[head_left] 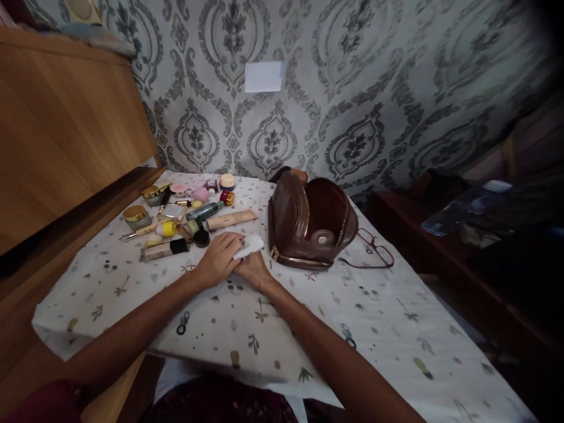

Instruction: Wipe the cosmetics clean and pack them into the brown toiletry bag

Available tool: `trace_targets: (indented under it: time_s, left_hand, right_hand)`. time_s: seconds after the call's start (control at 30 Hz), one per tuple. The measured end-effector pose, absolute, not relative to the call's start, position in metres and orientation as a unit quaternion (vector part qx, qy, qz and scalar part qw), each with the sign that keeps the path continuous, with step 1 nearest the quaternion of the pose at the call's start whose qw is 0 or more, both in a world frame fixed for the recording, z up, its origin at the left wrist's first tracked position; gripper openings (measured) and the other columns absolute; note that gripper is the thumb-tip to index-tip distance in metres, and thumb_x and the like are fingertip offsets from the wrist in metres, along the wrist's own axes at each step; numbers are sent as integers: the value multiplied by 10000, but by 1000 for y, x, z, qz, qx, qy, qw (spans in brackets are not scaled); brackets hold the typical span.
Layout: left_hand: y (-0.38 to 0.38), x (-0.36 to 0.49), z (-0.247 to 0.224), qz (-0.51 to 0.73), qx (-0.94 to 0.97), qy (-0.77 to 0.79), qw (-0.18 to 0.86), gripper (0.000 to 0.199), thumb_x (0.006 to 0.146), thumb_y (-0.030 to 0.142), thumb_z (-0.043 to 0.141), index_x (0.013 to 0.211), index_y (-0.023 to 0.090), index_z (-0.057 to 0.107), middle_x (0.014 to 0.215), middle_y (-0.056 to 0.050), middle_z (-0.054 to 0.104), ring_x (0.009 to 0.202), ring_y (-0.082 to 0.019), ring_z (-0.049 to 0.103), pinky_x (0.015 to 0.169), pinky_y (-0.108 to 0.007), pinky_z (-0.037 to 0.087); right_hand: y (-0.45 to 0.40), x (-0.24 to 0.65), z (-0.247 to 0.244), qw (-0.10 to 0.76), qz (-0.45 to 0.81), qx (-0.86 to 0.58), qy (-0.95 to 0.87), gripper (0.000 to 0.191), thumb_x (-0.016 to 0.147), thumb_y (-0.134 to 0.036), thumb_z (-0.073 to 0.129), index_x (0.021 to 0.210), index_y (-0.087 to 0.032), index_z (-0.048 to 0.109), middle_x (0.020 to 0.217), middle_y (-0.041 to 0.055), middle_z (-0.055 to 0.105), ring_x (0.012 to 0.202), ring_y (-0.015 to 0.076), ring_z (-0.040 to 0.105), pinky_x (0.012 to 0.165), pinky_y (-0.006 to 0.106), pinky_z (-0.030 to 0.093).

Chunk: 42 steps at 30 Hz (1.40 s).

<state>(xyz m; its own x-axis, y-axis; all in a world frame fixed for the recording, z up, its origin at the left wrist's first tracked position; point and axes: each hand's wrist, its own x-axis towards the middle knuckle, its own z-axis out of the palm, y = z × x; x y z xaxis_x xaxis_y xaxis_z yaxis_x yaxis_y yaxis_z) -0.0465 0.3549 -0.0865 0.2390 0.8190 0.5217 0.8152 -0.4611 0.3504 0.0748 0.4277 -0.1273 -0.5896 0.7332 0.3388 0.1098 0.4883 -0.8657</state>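
My left hand (219, 257) lies over my right hand (254, 269) near the middle of the cloth-covered table. A crumpled white tissue (250, 245) shows between them, its edge under the left fingers; which hand grips it is hard to tell. Most of the right fingers are hidden. Beyond and left of the hands are cosmetics: a beige tube (231, 219), a green-grey bottle (205, 210), a black round lid (201, 238) and a foundation bottle (164, 250). Just right of the hands stands a brown bag (288, 214), unzipped and gaping.
Red-framed glasses (384, 255) lie right of the bag. Gold-lidded jars (136, 217) sit at the left by a wooden cabinet (74, 111). A patterned wall (273, 138) rises behind the table (317, 352). A plastic bottle (453, 211) lies at the right.
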Motion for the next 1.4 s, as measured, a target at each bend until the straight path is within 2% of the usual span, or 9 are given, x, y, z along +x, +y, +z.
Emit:
trace_targets:
  time_s: [0.1, 0.2, 0.33, 0.63, 0.8, 0.9, 1.0, 1.2, 1.4]
  left_hand:
    - [360, -48, -89, 394, 741, 543, 33, 149, 960, 277, 386, 937, 199, 511, 1023, -105, 606, 994, -239, 561, 907, -402, 469]
    - [361, -53, -87, 442, 677, 583, 79, 168, 963, 338, 379, 884, 215, 461, 872, -41, 563, 845, -198, 540, 824, -348, 457]
    - [363, -65, -94, 462, 608, 637, 101, 213, 976, 368, 335, 807, 239, 355, 713, 25, 465, 702, -162, 498, 709, -294, 427]
    - [368, -76, -99, 445, 584, 667, 127, 172, 945, 373, 357, 947, 232, 455, 793, 5, 593, 780, -187, 591, 752, -303, 459]
    - [362, -74, -98, 428, 610, 658, 110, 296, 955, 408, 358, 1095, 205, 521, 934, -46, 678, 882, -219, 645, 828, -334, 487]
    - [358, -73, -97, 417, 627, 647, 116, 332, 969, 400, 349, 1147, 186, 529, 934, -57, 688, 885, -221, 666, 826, -331, 498]
    - [354, -70, -96, 413, 621, 654, 128, 308, 973, 380, 361, 1153, 181, 512, 873, -52, 677, 840, -225, 674, 774, -331, 502]
    - [351, -69, -96, 433, 608, 654, 121, 204, 915, 330, 461, 1074, 206, 486, 942, -56, 677, 833, -223, 667, 749, -334, 499]
    - [351, -73, -90, 449, 600, 650, 126, 137, 896, 355, 473, 909, 224, 507, 753, 6, 598, 727, -179, 587, 689, -293, 443]
  right_hand:
    - [426, 77, -122, 342, 413, -297, -790, 296, 637, -290, 704, 889, -167, 610, 805, 10, 652, 735, 194, 585, 697, 311, 500]
    - [423, 80, -113, 330, 410, -298, -796, 429, 639, -326, 727, 1019, -170, 603, 896, 3, 668, 785, 180, 584, 744, 294, 484]
    - [422, 82, -110, 330, 417, -265, -805, 522, 628, -396, 783, 1062, -171, 602, 969, 16, 672, 858, 193, 603, 813, 308, 474]
    - [431, 81, -114, 348, 441, -302, -770, 557, 592, -402, 818, 1051, -174, 599, 976, 34, 681, 884, 217, 623, 850, 356, 497]
    - [428, 81, -111, 366, 416, -313, -771, 511, 624, -396, 802, 1045, -179, 609, 988, 37, 692, 875, 219, 629, 834, 348, 509]
    - [428, 81, -112, 374, 407, -318, -771, 520, 630, -360, 804, 1074, -183, 601, 1016, 40, 688, 912, 226, 632, 859, 357, 503]
    - [429, 82, -114, 375, 407, -324, -768, 519, 635, -360, 811, 1072, -187, 591, 1021, 50, 685, 934, 236, 634, 877, 369, 495]
    - [433, 83, -119, 360, 414, -316, -774, 588, 626, -353, 812, 1133, -185, 566, 1067, 69, 675, 973, 247, 631, 909, 392, 488]
    - [433, 84, -124, 363, 406, -291, -787, 620, 637, -307, 787, 1205, -187, 568, 1160, 97, 649, 1065, 256, 612, 988, 413, 461]
